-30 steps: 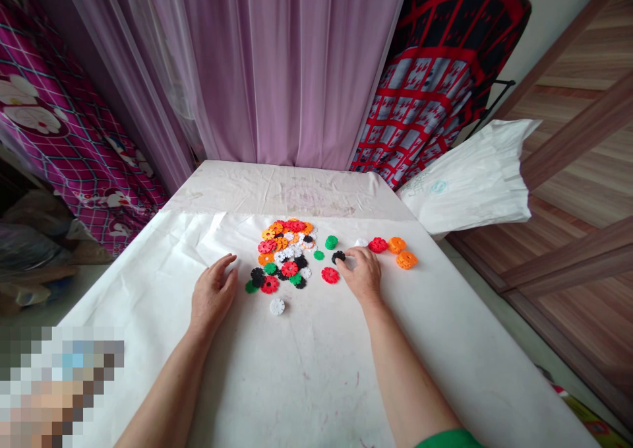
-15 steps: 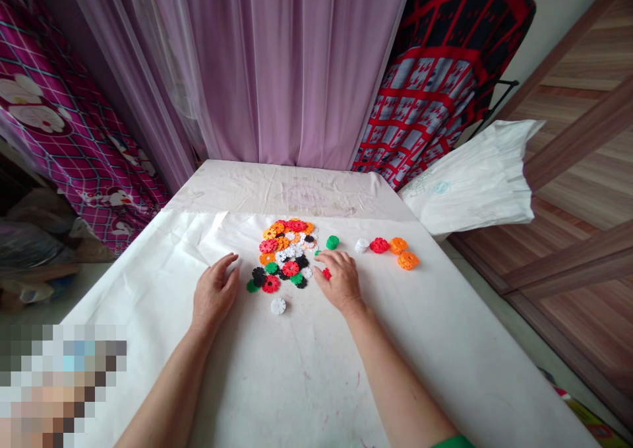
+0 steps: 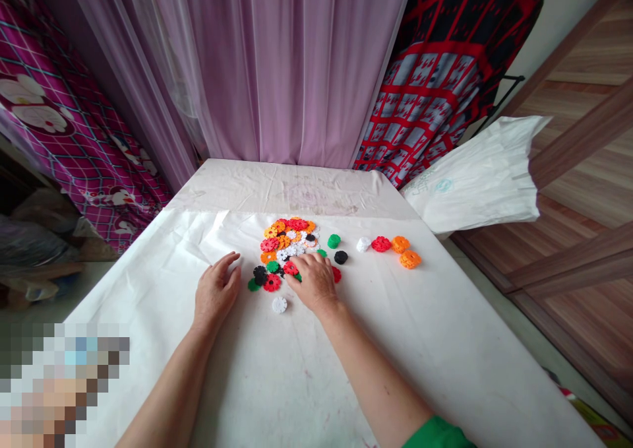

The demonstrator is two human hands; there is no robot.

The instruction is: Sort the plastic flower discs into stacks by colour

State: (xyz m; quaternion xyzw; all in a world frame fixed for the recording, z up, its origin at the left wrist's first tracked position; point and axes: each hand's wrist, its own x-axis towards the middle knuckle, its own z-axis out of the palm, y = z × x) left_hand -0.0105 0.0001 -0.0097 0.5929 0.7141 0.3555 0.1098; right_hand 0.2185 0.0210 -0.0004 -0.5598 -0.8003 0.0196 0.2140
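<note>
A pile of flat, notched plastic discs (image 3: 287,240) in red, orange, white, black and green lies on the white-covered table (image 3: 306,362). My right hand (image 3: 314,281) rests palm down on the pile's near right edge, its fingertips touching a red disc (image 3: 290,268). My left hand (image 3: 216,288) lies flat on the cloth just left of the pile, fingers spread, holding nothing. To the right stand small sorted stacks: green (image 3: 333,241), black (image 3: 341,257), white (image 3: 363,244), red (image 3: 380,243) and orange (image 3: 405,253). A single white disc (image 3: 279,304) lies alone near my right wrist.
A white plastic bag (image 3: 475,181) sits past the table's right corner. Purple curtains (image 3: 291,65) hang behind the table, with patterned fabrics at both sides. The wooden floor (image 3: 578,237) shows to the right. A blurred patch covers the lower left corner.
My right hand has moved left from the black stack near the sorted row to the near edge of the mixed pile. My left hand has stayed put.
</note>
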